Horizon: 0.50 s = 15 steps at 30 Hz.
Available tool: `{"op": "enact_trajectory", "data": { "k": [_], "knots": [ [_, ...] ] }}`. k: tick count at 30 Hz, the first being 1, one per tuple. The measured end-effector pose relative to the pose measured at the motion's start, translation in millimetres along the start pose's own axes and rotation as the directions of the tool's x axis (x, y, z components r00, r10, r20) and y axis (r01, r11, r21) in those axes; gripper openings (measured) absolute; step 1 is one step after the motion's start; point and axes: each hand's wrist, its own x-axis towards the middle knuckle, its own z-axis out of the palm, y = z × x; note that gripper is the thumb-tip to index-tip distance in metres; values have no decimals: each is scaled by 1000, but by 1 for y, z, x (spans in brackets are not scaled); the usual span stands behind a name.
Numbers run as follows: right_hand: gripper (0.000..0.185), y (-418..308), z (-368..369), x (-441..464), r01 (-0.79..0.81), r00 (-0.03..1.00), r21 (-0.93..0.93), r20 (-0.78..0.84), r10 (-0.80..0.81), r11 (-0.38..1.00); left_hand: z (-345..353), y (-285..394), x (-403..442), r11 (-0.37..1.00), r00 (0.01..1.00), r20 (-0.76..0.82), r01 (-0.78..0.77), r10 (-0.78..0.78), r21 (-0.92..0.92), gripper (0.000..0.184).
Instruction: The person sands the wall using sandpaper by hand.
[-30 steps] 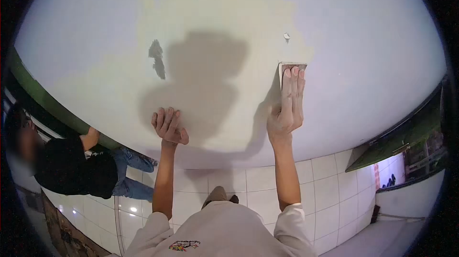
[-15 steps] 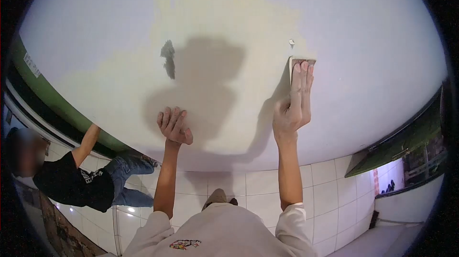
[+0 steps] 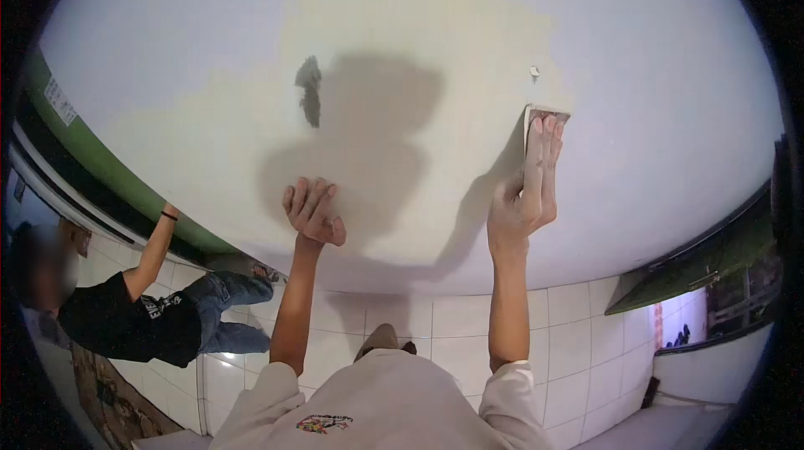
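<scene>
Head view, white sticker with dark print (image 3: 59,101): here we are at far left, and it sits on a long dark-green strip (image 3: 126,177) edging the big pale wall (image 3: 662,132).
Person in black T-shirt and blue jeans (image 3: 134,320): just below that strip, one arm raised, dark band on the wrist, the hand up by the green.
Dark grey, ragged patch (image 3: 310,92): we have it on the wall, above our left hand (image 3: 311,209).
Our left hand: released, nothing in it, fingers spread and loosely bent in front of the wall; whether the fingertips touch, we can't tell.
Broad grey shadow (image 3: 368,149): it falls on the yellowish wall area between our hands.
White shirt with a colourful print (image 3: 381,404): bottom centre, with white floor tiles (image 3: 465,316) beyond it.
Our right hand (image 3: 523,207): grasping, long fingers laid straight up over the pad.
Flat rectangular brown pad with pale edges (image 3: 550,114): under our right fingertips, up against the wall, just below a small white chipped spot (image 3: 534,72).
Dark-green panel (image 3: 678,278): and at far right we find it slanting beyond the wall's lower edge.
</scene>
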Motion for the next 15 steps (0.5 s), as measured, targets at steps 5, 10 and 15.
{"op": "enact_trajectory", "data": {
  "k": [5, 10, 15],
  "knots": [
    [82, 4, 5, -18, -49, 998, 24, 51, 48, 999, 10, 0, 6, 999, 998, -62, 24, -27, -45, 54],
    [79, 11, 7, -54, -83, 994, 11, 76, 82, 996, 16, -2, 4, 999, 998, -48, 31, -33, -35, 53],
    [80, 17, 12, -47, -53, 998, 1, 16, 53, 999, 26, -2, -2, 998, 999, -13, 47, -47, -40, 52]
  ]
}}
